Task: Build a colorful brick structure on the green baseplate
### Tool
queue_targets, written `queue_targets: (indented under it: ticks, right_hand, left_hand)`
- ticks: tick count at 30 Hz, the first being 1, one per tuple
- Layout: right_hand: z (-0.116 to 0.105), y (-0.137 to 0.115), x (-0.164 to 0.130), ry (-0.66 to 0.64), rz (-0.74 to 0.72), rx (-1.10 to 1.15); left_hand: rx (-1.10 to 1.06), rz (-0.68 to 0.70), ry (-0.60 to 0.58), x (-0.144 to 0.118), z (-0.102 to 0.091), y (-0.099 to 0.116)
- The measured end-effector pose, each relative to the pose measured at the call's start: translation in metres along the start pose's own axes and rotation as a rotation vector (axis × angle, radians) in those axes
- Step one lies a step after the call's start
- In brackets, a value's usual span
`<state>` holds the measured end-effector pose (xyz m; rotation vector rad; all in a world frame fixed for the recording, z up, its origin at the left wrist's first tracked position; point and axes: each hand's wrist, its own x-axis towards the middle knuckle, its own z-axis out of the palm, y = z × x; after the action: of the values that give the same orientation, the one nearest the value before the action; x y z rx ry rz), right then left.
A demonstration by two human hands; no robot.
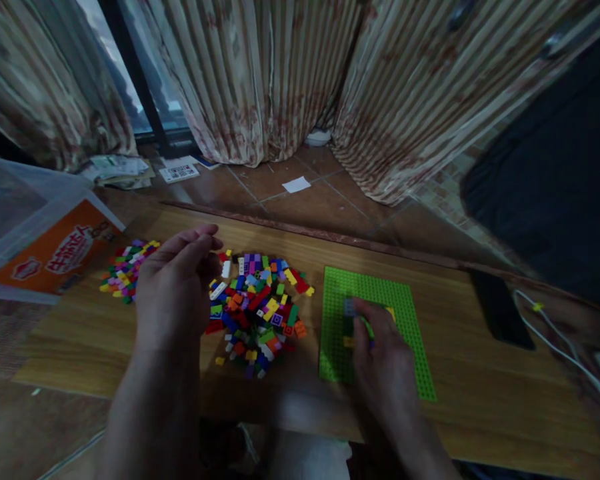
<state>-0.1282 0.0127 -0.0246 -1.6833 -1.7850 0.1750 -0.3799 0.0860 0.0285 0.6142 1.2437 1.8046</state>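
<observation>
A bright green studded baseplate (340, 363) lies on the right half of the wooden table. My right hand (386, 350) is over it, thumb and fingers closed at a greyish-blue toy brick (349, 307). Yellow and dark bricks on the plate show around these fingers, partly covered by the hand. My left hand (177, 287) is raised between two heaps of bricks, its fingers curled together. Whatever it holds, if anything, is hidden. To its right spreads a large mixed pile of toy bricks (257, 303); a smaller pile of little pieces (125, 270) is partly behind its wrist.
A clear plastic box (25, 227) with an orange label stands at the table's left end. On the right lie a black phone (500, 310) and a white cable (555, 333). Beyond the wooden table (480, 400), papers lie on the tiled floor below long curtains (265, 87).
</observation>
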Motion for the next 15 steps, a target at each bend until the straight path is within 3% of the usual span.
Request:
queue_targets:
  ticks: [5, 15]
  right_hand:
    - [-0.011, 0.020, -0.002, -0.008, 0.127, 0.033]
    - [-0.003, 0.015, -0.002, -0.038, 0.093, -0.053]
  left_hand:
    - [-0.005, 0.002, 0.017, -0.003, 0.002, 0.001]
    - [0.026, -0.001, 0.011, -0.003, 0.004, -0.002]
